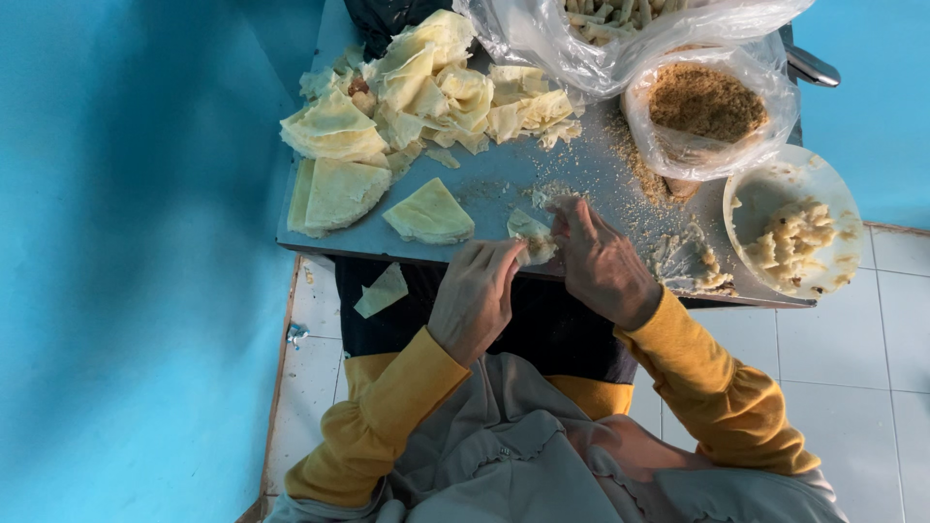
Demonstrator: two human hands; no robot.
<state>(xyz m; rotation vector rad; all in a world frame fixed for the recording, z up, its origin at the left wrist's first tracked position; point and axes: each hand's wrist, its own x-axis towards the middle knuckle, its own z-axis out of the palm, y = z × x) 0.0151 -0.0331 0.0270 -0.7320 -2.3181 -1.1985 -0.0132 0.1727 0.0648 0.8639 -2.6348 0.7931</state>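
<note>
My left hand [477,292] and my right hand [603,263] meet at the near edge of a grey table [504,179], both pinching one small pale folded pastry piece [532,235]. Its filling is hidden between my fingers. A folded yellow wrapper triangle [429,214] lies just left of my hands. More folded wrappers [334,191] sit further left, and a loose heap of wrapper sheets [426,87] covers the far side of the table.
A clear bag of brown crumbs [705,102] and a second bag of pale sticks [620,17] stand at the far right. A white bowl with lumpy filling [794,232] is at the right edge. Blue wall on the left, white floor tiles below.
</note>
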